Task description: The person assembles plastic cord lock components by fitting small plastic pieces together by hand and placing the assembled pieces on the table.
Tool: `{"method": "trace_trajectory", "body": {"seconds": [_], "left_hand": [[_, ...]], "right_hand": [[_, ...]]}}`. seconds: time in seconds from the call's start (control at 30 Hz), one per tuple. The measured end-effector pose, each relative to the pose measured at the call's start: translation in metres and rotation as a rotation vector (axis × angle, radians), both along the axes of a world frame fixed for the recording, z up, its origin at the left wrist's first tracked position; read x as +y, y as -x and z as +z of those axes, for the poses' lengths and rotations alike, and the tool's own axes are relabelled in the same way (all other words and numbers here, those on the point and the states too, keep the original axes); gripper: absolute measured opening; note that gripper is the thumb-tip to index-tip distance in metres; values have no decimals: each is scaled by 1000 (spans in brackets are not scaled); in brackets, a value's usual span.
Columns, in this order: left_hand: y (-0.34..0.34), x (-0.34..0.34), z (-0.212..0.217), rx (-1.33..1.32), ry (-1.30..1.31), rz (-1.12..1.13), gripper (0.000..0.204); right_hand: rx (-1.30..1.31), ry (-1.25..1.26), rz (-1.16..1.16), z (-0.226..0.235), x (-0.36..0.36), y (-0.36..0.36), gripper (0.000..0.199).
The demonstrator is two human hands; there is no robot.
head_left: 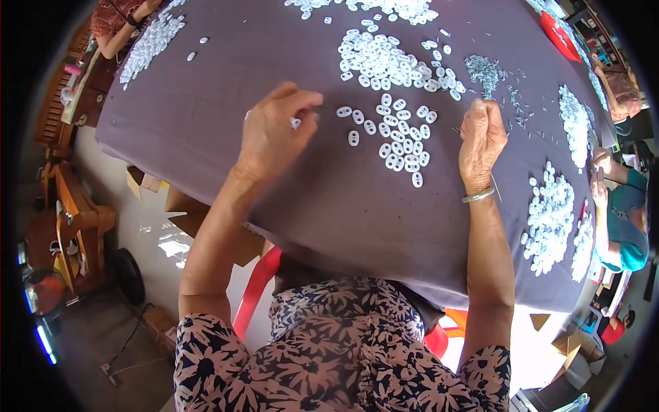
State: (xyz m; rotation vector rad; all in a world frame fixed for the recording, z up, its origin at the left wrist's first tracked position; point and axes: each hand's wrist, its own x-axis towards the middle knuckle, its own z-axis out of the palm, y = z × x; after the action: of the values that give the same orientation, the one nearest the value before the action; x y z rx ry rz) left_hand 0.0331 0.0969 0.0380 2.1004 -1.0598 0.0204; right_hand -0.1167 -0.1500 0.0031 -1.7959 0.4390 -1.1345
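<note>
Over the left-middle of the table, my left hand (278, 134) is curled in a loose pinch. A small white plastic piece (295, 123) shows between its thumb and fingers. To the right, my right hand (483, 141) is closed with the thumb pressed on the fingers. A thin rod (496, 187) sticks out by its wrist, beside a bracelet (478, 196); whether the fist grips it cannot be told. Between the hands lie loose white oval two-holed pieces (403, 141). Just beyond my right hand is a heap of small metal pins or screws (484, 73).
A dark cloth covers the table (329, 220). More white pieces are heaped at the far middle (381, 60), far left (154, 44) and right (549, 220). Other people sit at the left and right edges. A red chair (255, 288) stands under me; cardboard boxes (189, 209) sit below the left edge.
</note>
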Motion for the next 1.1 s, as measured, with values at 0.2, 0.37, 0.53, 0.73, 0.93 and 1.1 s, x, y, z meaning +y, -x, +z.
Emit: {"method": "trace_trajectory", "body": {"seconds": [0.2,0.37,0.53,0.73,0.93,1.1], "left_hand": [[22,-17,-24,-76,-8,-231,21],[25,-27,-20,16,-91,-239,14],[30,-27,-24,-21,-28,-272,13],[30,-42,-9,118,-19,-375,5],[33,-44,-23,118,44,-401,7],[17,-33,-19,103,133,-203,5]], "right_hand": [[-123,-270,58,39,1,10,47],[-34,-281,43,60,0,29,43],[75,-144,153,56,17,36,39],[141,-384,187,39,-6,47,53],[264,-101,273,22,5,48,55],[368,1,307,9,12,46,46]]}}
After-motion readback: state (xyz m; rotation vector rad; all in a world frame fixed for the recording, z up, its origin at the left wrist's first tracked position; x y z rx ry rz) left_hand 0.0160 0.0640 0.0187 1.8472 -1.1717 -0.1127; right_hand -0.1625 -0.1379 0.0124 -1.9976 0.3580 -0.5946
